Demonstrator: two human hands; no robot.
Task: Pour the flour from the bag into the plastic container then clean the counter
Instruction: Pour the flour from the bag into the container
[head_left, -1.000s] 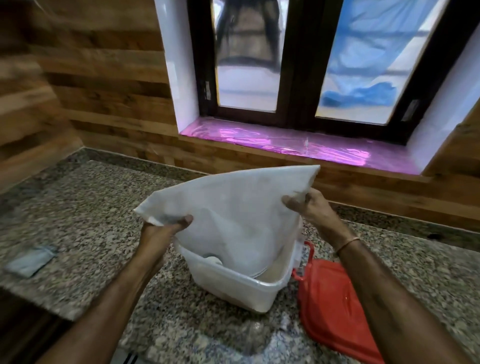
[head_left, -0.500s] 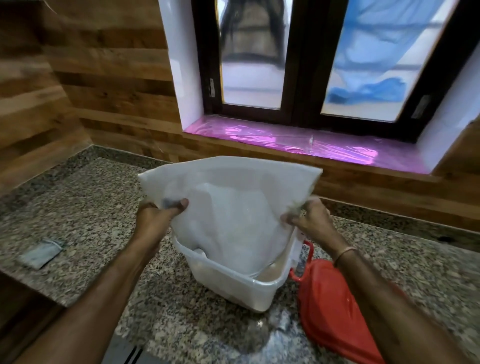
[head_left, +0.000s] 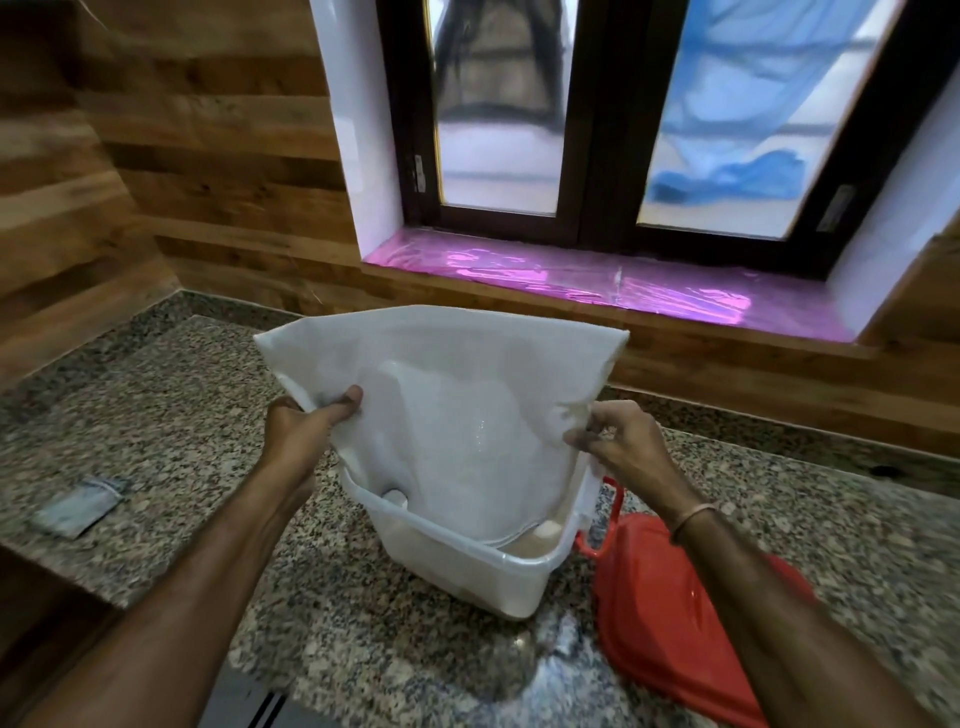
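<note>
Flour bag (head_left: 457, 395), white and upended, is held at both side edges. The left hand (head_left: 306, 431) grips the left edge, thumb across the near face and fingers curled behind. The right hand (head_left: 618, 441) pinches the right edge between thumb and fingertips. The bag's mouth hangs below both hands, inside the clear plastic container (head_left: 467, 561), which stands on the speckled granite counter (head_left: 156, 415) just beneath them. Pale flour (head_left: 530, 545) shows low in the container. A red lid (head_left: 670, 623) lies flat on the counter under the right wrist, just beside the container. Well left of the left hand lies a small grey packet (head_left: 78, 506).
</note>
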